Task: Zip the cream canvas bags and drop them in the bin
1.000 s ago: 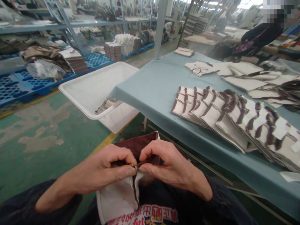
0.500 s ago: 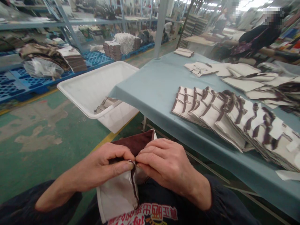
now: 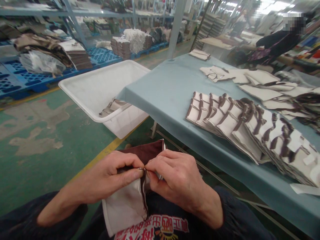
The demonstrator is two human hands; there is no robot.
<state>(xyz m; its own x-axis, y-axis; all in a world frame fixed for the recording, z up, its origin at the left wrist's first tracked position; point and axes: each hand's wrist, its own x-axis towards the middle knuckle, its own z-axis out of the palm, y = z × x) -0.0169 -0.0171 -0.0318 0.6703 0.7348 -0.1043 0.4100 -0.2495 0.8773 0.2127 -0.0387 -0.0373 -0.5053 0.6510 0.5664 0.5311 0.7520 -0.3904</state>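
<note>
A sewn fabric piece [image 3: 122, 206], off-white on the near face and dark brown on the far one, hangs above my lap. My left hand [image 3: 113, 176] pinches its upper edge between thumb and forefinger, beside a dark brown seam. Right against it, the fingertips of my right hand [image 3: 175, 176] close on the same edge at the seam. The two sets of fingertips nearly touch, and they hide exactly what lies between them.
To the right, a table with a blue-green cover [image 3: 160, 86] bears a fanned row of similar fabric pieces [image 3: 225, 116] and a looser heap [image 3: 262, 83]. A white plastic tub [image 3: 100, 86] stands beyond my left hand. A person [image 3: 275, 43] bends over at the far right.
My right hand's fingers have shifted slightly at the seam, with the thumb now more visible. My left hand keeps its pinch. The whole view has tilted a little.
</note>
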